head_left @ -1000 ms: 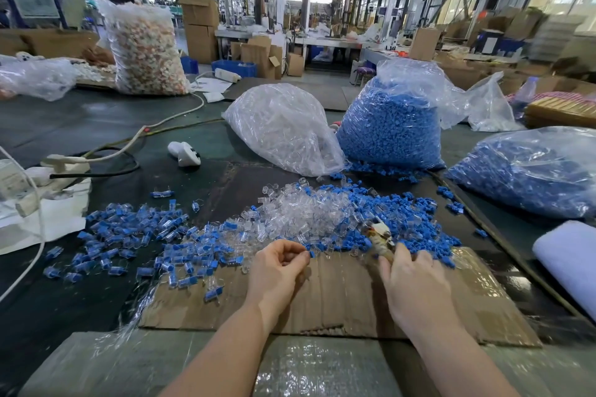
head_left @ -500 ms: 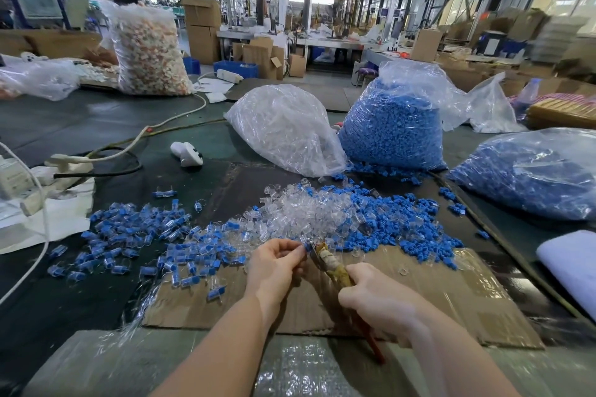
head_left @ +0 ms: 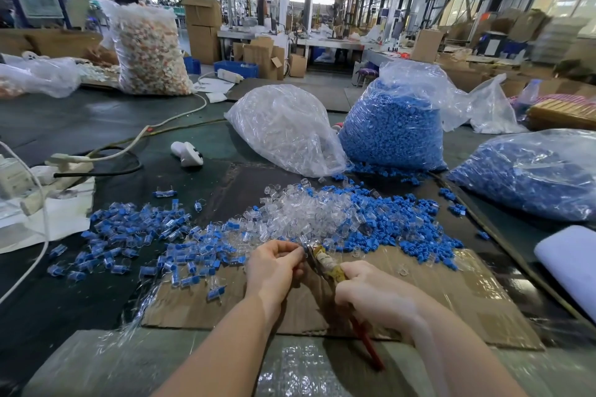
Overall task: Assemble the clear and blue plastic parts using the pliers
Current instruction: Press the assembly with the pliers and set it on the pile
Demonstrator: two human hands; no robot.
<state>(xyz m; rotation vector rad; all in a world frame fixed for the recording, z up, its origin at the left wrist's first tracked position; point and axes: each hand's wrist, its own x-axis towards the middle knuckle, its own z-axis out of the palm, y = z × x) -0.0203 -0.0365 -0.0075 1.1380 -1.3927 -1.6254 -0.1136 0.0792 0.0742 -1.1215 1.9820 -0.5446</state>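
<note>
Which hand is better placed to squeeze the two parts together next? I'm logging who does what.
The right hand, probably. It already grips the pliers, whose tip meets the small part pinched by the left hand. The left only needs to steady it.

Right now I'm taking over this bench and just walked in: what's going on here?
A person is joining small plastic parts over a cardboard sheet. The left hand pinches a small part, too small to tell which, at the tip of the pliers, which the right hand grips by the red handles. Loose clear parts and blue parts lie heaped just beyond; finished pieces are spread to the left.
</note>
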